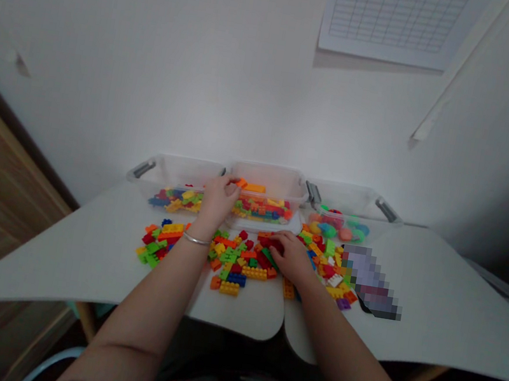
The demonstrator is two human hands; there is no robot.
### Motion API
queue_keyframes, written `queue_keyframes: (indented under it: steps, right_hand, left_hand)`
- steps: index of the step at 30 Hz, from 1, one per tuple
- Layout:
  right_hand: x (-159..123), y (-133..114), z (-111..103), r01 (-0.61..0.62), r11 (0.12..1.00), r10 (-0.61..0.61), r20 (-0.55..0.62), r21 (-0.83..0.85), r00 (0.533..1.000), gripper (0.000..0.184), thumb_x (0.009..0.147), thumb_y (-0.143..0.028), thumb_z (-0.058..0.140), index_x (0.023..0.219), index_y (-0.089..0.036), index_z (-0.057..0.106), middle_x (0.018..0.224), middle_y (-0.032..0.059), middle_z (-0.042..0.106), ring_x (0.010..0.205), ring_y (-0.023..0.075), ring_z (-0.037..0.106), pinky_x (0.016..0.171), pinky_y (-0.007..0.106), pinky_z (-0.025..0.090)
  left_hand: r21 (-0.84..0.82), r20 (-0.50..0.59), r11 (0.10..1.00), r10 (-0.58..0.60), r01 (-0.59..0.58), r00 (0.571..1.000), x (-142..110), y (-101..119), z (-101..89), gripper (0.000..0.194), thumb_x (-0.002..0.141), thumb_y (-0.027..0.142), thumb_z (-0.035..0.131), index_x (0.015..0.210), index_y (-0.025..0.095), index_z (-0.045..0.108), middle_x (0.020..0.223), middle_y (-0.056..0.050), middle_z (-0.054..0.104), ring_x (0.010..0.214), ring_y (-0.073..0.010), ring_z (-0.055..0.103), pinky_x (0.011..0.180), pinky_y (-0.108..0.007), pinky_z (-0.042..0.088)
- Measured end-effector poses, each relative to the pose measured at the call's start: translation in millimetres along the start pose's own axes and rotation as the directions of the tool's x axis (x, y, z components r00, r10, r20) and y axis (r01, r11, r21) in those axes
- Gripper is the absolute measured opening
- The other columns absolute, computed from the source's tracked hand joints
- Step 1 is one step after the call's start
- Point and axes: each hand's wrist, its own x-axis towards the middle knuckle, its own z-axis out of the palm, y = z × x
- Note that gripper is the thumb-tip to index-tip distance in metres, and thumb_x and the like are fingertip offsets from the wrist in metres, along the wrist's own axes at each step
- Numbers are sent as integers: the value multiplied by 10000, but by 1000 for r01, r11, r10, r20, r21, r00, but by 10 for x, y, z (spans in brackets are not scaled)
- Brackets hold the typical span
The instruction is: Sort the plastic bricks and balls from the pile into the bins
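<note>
My left hand (220,201) is raised over the front of the middle clear bin (269,173), pinching an orange building brick (241,183) at its fingertips. Just beyond that, a long orange brick (255,188) shows inside the same bin. Low over the loose pile on the table, my right hand (291,255) has its fingers curled around a red building brick (267,242); part of that brick is hidden by the fingers. A green brick (268,257) lies by the right thumb. Many-coloured bricks (229,254) spread between and beside both forearms.
A left clear bin (185,170) holds bricks, and a right clear bin (345,195) holds rounded coloured pieces. Right of the pile lies a phone (371,283), its screen blurred out. Two white tabletops (239,314) meet in front of me. Behind the bins rises a wall with a gridded sheet (392,19).
</note>
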Motion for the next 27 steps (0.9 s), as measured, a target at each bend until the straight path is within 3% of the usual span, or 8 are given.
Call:
queue_keyframes:
  steps: [5,8,12,14,16,20,24,27]
  right_hand:
    - [-2,-19,-15,-1,1000,1,-7,-4,1000,234,881,-213,571,1083,-170,682,1150,93,653,1101,194,594,1013,327,443]
    - [-1,-16,-11,4,1000,-4,-5,-4,1000,238,884,-210,566,1087,-167,683,1150,92,654,1102,194,593,1016,324,440]
    - [2,4,3,4,1000,-4,-2,-10,1000,245,884,-214,567,1094,-164,683,1156,92,655,1098,198,592,1012,331,441]
    - [2,8,7,0,1000,0,-1,-15,1000,251,883,-216,568,1099,-164,683,1161,93,655,1103,203,589,1012,338,441]
    - [1,6,6,-7,1000,7,0,-18,1000,255,880,-215,570,1103,-164,683,1172,96,652,1117,207,584,1017,346,438]
    - [-4,-20,-12,-15,1000,15,-1,-19,1000,248,881,-219,572,1096,-168,685,1171,99,651,1116,204,585,1015,344,439]
    - [-5,-39,-29,-14,1000,14,1,-14,1000,235,890,-228,564,1080,-169,688,1162,94,653,1097,201,590,1006,343,447]
    - [-1,-25,-20,-17,999,17,5,-28,1000,243,882,-218,568,1087,-166,686,1174,97,651,1113,208,585,1014,350,443]
  left_hand:
    - [28,8,996,80,-81,997,-29,-30,-5,255,835,205,590,1067,152,681,1026,-86,708,1028,-244,628,986,-410,464]
    - [-14,-42,994,110,-111,993,-77,-44,-36,256,829,182,573,1067,153,662,1052,-86,688,1048,-230,612,968,-385,473]
    - [0,-147,999,42,-42,988,-182,-56,-132,193,842,231,546,992,158,644,1005,-88,660,974,-224,607,875,-368,508]
    - [56,-90,998,-3,8,996,-248,-70,-171,168,852,261,542,946,163,640,952,-80,654,908,-219,614,844,-365,515]
    - [155,35,988,-33,27,999,-325,-96,-179,169,864,273,537,936,167,648,957,-85,660,917,-226,622,865,-369,510]
    - [412,266,911,-140,19,954,-499,-173,-117,233,883,281,525,1034,179,671,1078,-124,660,1015,-263,629,914,-392,502]
    - [525,334,851,-230,22,914,-610,-238,-57,302,896,318,509,1124,192,662,1162,-133,651,1069,-294,625,887,-404,522]
    - [537,355,843,-194,-30,915,-628,-268,-28,373,907,307,492,1226,168,625,1230,-149,644,1127,-287,610,952,-399,499]
